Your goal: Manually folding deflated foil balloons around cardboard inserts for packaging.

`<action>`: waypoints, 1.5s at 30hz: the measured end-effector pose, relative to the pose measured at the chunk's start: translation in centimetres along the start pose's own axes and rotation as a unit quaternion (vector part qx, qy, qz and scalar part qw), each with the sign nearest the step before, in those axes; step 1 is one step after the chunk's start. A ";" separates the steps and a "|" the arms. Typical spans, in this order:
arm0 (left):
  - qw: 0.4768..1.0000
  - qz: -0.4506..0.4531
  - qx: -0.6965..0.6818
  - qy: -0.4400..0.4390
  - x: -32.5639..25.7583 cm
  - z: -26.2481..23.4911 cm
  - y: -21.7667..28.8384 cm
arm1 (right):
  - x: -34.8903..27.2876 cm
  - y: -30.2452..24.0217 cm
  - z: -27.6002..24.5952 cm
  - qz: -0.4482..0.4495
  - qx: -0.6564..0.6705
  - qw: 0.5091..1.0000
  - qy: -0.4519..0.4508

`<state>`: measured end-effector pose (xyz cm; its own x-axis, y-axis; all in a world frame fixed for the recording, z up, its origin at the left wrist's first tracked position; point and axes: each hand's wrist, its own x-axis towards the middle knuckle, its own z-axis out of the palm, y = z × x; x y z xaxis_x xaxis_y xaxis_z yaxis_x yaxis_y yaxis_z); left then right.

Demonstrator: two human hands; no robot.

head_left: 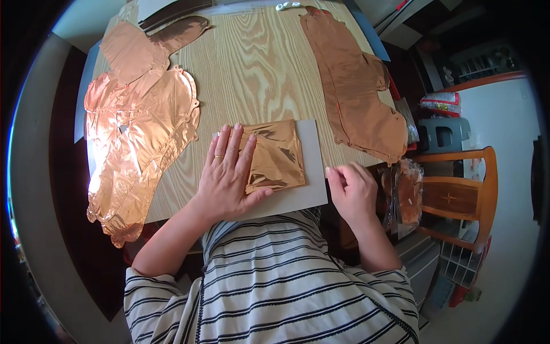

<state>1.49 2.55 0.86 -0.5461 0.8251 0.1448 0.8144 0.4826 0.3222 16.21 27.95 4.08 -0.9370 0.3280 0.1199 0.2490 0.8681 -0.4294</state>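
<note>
My left hand [226, 172] lies flat, fingers spread, on the left part of a folded rose-gold foil balloon [276, 153]. The folded foil rests on a grey card [312, 172] at the near edge of the wooden table [252, 69]. My right hand [352, 189] is at the card's right edge, fingers curled, fingertips touching the edge near the table's corner. It holds nothing that I can see.
A large crumpled rose-gold foil balloon [134, 137] covers the table's left side and hangs over the near edge. Another flat foil balloon [355, 86] lies along the right side. A wooden chair [458, 195] with a bag of foil items [407, 195] stands to the right.
</note>
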 end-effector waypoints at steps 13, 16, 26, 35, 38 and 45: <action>1.000 -0.017 -0.008 0.020 0.6 -0.3 -0.2 | -2.4 -1.0 2.0 0.227 0.537 0.794 -0.173; 1.000 -0.011 0.016 0.024 0.5 -0.1 -0.4 | -2.1 -0.7 2.5 0.227 0.534 0.793 -0.189; 0.999 0.007 0.044 0.026 0.2 0.5 -1.0 | -2.3 2.2 -1.5 0.293 0.500 0.803 -0.142; 0.999 0.004 0.042 0.023 0.0 0.6 -1.0 | -0.5 6.2 -11.3 0.194 0.363 0.905 0.107; 0.999 0.005 0.041 0.026 -0.1 0.5 -0.8 | 4.8 5.5 -8.1 0.169 0.404 0.892 0.114; 0.998 -0.006 0.045 0.038 -0.2 0.4 -0.6 | 14.2 3.1 1.1 0.084 0.188 0.960 -0.189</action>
<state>1.21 2.23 0.30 -0.5670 0.7959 0.2122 0.8199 0.5205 0.2386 3.40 34.86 3.44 -0.9310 0.2307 -0.2829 0.3650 0.5963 -0.7150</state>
